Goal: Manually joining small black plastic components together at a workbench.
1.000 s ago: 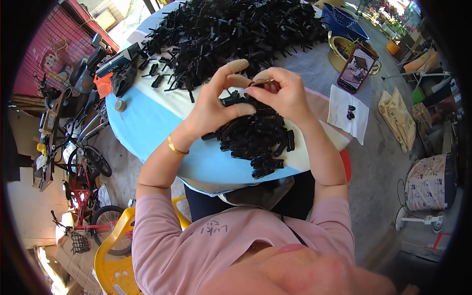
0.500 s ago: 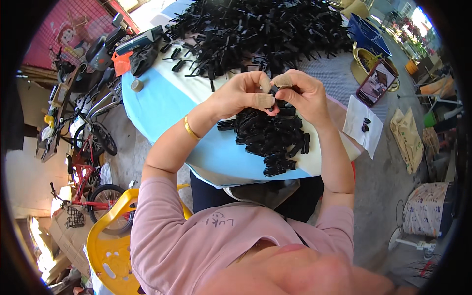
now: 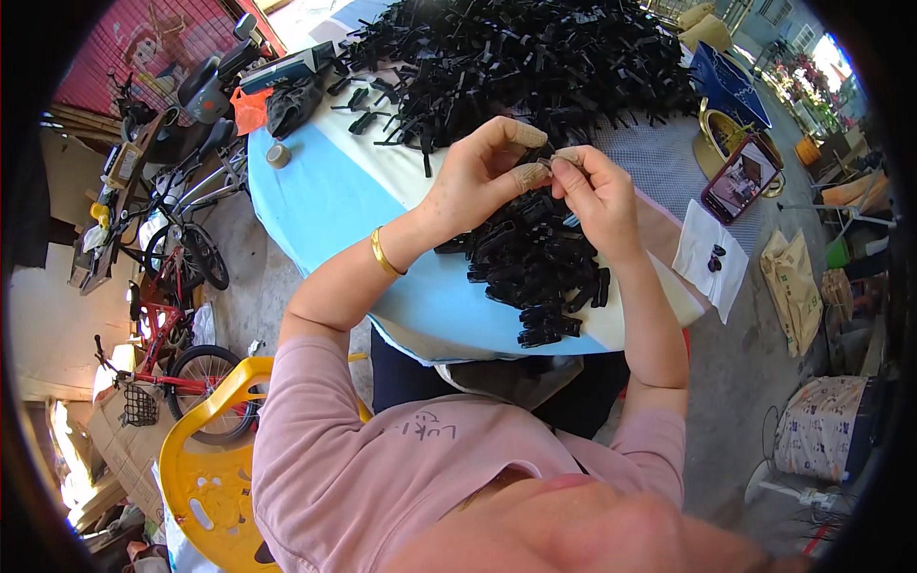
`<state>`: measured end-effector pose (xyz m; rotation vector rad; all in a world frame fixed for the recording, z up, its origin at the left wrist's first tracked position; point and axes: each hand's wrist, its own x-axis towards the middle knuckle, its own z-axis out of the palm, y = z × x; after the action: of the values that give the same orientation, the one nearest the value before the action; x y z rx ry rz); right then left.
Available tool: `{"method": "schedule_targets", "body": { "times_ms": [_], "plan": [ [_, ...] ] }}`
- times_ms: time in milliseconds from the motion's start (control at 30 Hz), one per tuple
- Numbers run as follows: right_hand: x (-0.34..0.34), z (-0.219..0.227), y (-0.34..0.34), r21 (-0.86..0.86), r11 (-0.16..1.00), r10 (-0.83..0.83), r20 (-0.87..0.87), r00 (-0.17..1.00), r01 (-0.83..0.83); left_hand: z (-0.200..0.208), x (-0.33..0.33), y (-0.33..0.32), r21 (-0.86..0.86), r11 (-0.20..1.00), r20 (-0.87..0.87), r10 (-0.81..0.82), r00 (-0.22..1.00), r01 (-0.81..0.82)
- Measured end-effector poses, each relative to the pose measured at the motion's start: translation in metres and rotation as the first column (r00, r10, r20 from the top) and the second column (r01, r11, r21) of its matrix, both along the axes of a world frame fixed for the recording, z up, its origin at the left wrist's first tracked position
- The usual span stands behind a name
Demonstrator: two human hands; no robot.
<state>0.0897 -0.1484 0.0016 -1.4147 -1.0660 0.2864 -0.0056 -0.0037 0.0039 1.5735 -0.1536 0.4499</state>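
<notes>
My left hand (image 3: 485,180) and my right hand (image 3: 600,196) meet at the fingertips over the table. Between them they pinch a small black part (image 3: 544,155), mostly covered by the fingers, so its exact kind cannot be made out. Beige tape wraps several of my fingertips. Just below the hands, on the near side of the table, lies a heap of compact black pieces (image 3: 535,272). Beyond the hands spreads a much larger mound of black pieces with thin strap-like ends (image 3: 535,62).
A blue and white cloth (image 3: 325,196) covers the table. Toward its right edge are a phone (image 3: 740,179), a brass-coloured pot (image 3: 712,143) and a white paper (image 3: 702,272) bearing small dark bits. A tape roll (image 3: 278,156) sits at left. A yellow chair (image 3: 205,468) stands beside me.
The view has shifted slightly. My left thumb and forefinger have spread wider apart, and my right fingers have drawn into a tighter pinch against the left thumb.
</notes>
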Motion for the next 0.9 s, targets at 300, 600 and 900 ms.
{"method": "schedule_targets", "body": {
  "times_ms": [300,600,900],
  "plan": [
    [-0.006,0.002,-0.001,-0.087,0.996,0.024,-0.127,0.992,-0.035,-0.011,0.001,-0.008,0.259,0.904,0.352,0.241,0.905,-0.341],
    [0.025,0.01,-0.016,-0.073,0.994,0.081,0.035,0.996,-0.078,0.012,-0.005,0.007,0.255,0.967,0.095,-0.054,0.994,0.029],
    [0.021,0.001,-0.005,-0.115,0.988,-0.079,0.16,0.984,0.099,-0.033,0.026,0.047,0.829,0.559,-0.147,0.192,0.97,0.015]
  ]
}}
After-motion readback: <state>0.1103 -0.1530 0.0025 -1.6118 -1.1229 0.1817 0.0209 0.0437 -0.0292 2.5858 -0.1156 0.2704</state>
